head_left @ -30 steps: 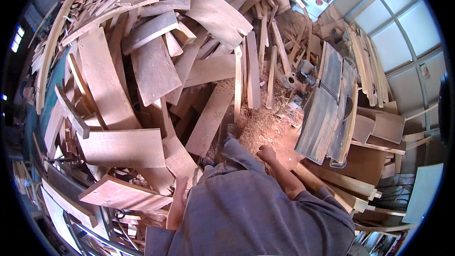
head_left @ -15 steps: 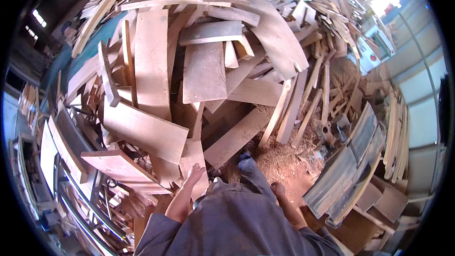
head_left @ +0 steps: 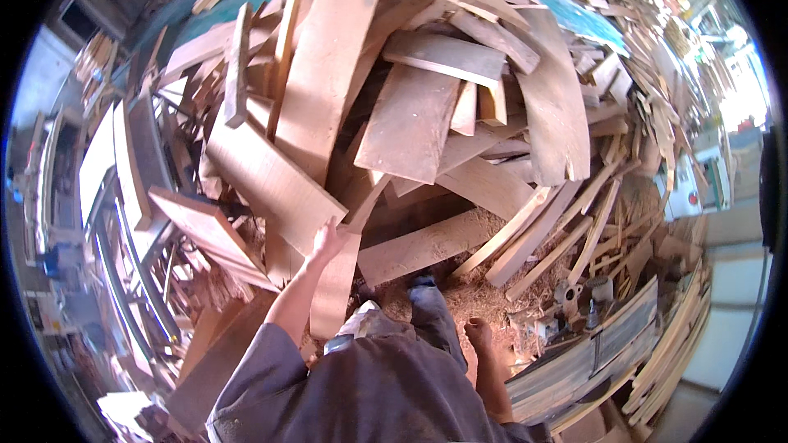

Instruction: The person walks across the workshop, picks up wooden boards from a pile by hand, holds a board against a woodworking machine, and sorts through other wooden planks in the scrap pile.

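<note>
My left hand point(head_left: 327, 239) is stretched forward, its fingers extended over the lower right corner of a wide, pale board point(head_left: 275, 172). They seem to touch that corner, but I see no grip around it. Below the hand stands a narrower plank point(head_left: 335, 291), partly behind my forearm. My right hand point(head_left: 478, 333) hangs low beside my leg, its fingers curled in, with nothing visible in it. Ahead of me lie a dusty, greyish board point(head_left: 408, 125), a long, wide plank point(head_left: 326, 74) and a shorter dark board point(head_left: 443, 57), all leaning on one another.
A low board point(head_left: 427, 248) lies across the pile just beyond my feet. Sawdust point(head_left: 492, 295) covers the floor there. Thin strips point(head_left: 542, 234) lean at the right, near a long grey panel point(head_left: 574, 369). On the left is a metal frame point(head_left: 123, 279) beside a tilted, reddish board point(head_left: 209, 234).
My left hand has reached forward from beside the narrow plank to the wide board's corner. My view has turned left, so the pile sits further right. My right hand stays low.
</note>
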Tool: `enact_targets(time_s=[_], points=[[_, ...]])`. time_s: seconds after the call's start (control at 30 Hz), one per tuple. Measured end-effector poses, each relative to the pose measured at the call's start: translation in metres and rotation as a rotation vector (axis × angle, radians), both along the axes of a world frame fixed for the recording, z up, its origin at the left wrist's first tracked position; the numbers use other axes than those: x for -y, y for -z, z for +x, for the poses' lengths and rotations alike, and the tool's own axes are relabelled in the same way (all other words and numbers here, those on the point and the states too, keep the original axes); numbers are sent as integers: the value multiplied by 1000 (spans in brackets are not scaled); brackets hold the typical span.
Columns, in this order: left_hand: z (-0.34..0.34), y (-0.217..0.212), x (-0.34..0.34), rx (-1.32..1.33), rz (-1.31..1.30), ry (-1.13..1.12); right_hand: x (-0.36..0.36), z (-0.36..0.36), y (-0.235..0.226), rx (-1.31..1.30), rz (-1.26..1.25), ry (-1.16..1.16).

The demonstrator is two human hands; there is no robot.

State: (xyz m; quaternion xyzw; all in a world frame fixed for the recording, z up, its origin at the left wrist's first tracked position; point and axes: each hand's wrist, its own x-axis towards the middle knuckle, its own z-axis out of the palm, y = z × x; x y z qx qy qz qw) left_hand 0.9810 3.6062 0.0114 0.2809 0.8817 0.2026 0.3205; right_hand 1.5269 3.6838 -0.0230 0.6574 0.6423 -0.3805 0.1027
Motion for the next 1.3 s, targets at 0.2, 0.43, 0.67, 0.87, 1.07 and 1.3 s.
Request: enact_targets(time_s=[0.2,0.43,0.67,0.87,1.07,1.3], points=[[-23,18,49,-145,52,-238,6,-15,-24,-186,-203,246],[-1,79,136,32,17,-543,41,-29,-30,139,-134,-223],[-12,139,202,253,149,-844,39,-61,-57,81,-154,-335],[-31,103,155,564,311,-1095,32,-61,-69,23,-183,-291],[-54,115,130,545,439,-1233,39,-67,-117,102,-117,-480],[-66,175,150,521,693,-1226,30,-39,-120,192,-250,-389]])
